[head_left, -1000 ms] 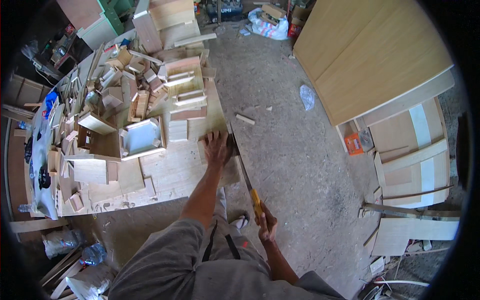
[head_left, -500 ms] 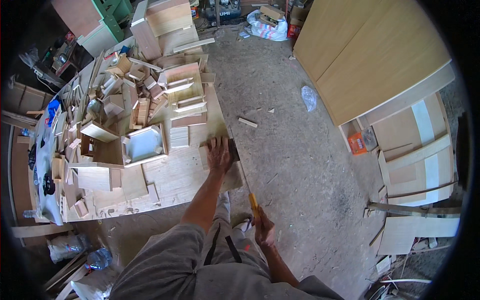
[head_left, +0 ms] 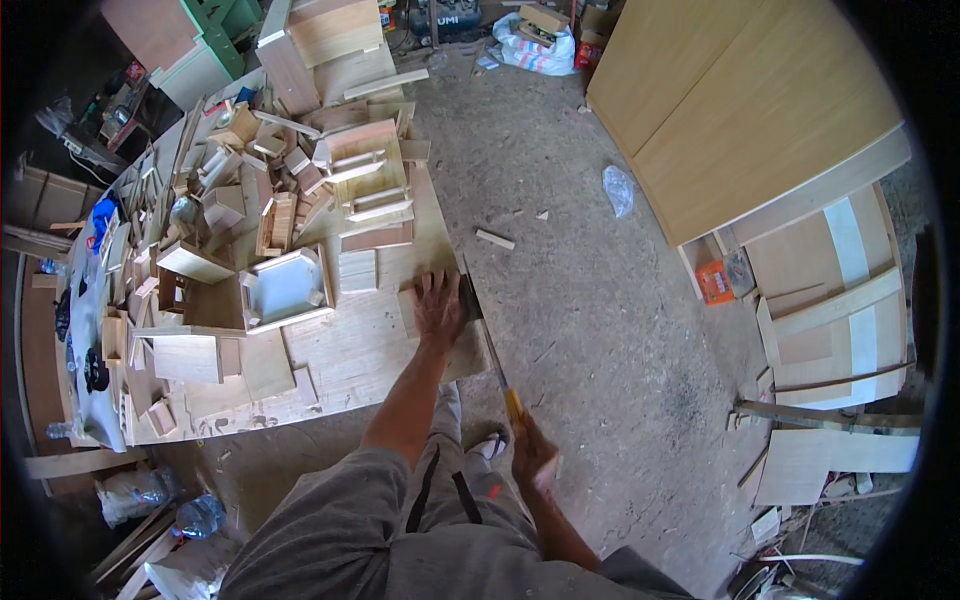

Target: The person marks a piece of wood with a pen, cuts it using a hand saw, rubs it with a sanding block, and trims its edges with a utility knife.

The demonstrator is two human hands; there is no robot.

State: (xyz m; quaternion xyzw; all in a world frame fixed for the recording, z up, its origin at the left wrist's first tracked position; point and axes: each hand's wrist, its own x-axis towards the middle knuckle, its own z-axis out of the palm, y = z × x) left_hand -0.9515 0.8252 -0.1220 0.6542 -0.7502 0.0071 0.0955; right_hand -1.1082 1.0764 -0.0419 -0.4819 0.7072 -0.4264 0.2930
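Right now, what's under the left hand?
A wood piece on the table; a strip of it shows left of the left hand. The part beneath the hand is covered, so its full outline can't be seen.

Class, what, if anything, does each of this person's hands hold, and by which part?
The right hand holds a saw by its yellow handle. The left hand lies on a piece of wood, with no grip visible.

My left hand (head_left: 440,305) lies at the workbench's (head_left: 345,350) right edge, the saw (head_left: 492,345) just right of it. On the bench, further left, sits a tray (head_left: 290,321); wood pieces (head_left: 310,178) lie beyond. Across the floor (head_left: 590,300), ahead right, stands a cabinet (head_left: 760,120).
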